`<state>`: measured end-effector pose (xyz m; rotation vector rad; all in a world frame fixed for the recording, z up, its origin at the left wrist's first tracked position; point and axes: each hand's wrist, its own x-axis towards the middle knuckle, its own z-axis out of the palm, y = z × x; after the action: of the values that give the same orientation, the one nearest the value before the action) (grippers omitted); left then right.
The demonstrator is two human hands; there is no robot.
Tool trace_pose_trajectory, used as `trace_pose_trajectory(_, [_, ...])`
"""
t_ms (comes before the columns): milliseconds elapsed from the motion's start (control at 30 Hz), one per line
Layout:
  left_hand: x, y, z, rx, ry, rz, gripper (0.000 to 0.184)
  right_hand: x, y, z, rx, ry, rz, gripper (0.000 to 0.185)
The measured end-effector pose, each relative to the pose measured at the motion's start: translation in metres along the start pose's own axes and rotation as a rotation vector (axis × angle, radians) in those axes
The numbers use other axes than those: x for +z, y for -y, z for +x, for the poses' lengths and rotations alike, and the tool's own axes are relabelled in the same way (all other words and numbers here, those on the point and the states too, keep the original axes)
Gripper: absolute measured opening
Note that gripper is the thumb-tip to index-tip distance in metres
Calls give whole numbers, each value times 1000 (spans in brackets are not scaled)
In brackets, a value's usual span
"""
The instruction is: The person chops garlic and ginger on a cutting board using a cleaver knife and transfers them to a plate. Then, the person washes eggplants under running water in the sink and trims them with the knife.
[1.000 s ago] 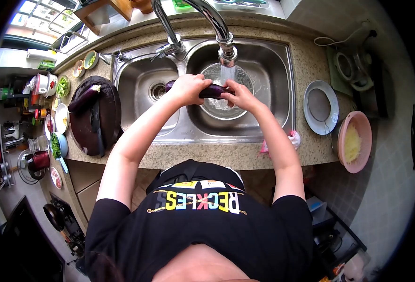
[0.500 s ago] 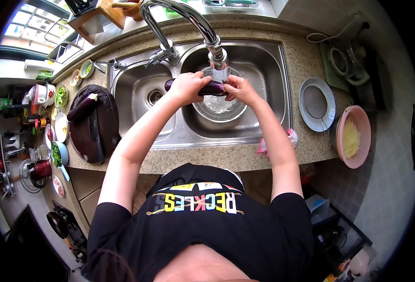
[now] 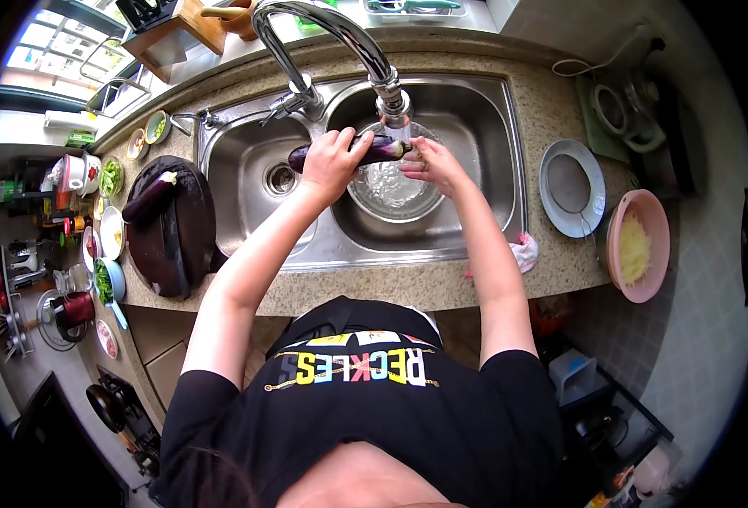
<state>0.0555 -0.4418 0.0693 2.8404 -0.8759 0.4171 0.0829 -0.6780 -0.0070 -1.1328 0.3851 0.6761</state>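
Observation:
In the head view my left hand [image 3: 332,164] is wrapped around the middle of a dark purple eggplant [image 3: 382,151], held nearly level over the sink. Its stem end points right, just under the chrome faucet [image 3: 388,93]. My right hand [image 3: 436,167] is beside that stem end with fingers apart; its fingertips are close to the stem, and I cannot tell whether they touch it. Below the eggplant, a clear bowl [image 3: 398,208] with rippling water stands in the right basin [image 3: 476,212].
To the left, a second eggplant [image 3: 150,196] and a knife [image 3: 171,241] lie on a dark round cutting board [image 3: 141,254]. Small bowls of cut food line the far left. On the right are a strainer [image 3: 567,182] on a white plate and a pink bowl [image 3: 658,284] of pale shreds.
The eggplant has shifted slightly left and its stem end now shows. My right hand has loosened from it, its fingers spreading. My left hand has moved slightly right along it.

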Motion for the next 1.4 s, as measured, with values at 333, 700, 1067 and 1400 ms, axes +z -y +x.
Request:
trace_pose_trajectory(333, [6,-10,-6,-40,72,-21,71,15,17,-18,-12,315,-114,21])
trace_pose_trajectory(700, [15,-4,3,-130,384,-221,37,35,14,-20,-377,296,-1179,34])
trace_pose_trajectory(1067, [15,3,-5,-82,280,-166,34,25,-7,-10,-504,164,-1031,34])
trace_pose_trajectory(1400, [11,3,11,-8,210,-142,35,17,38,-24,39,464,-498,30])
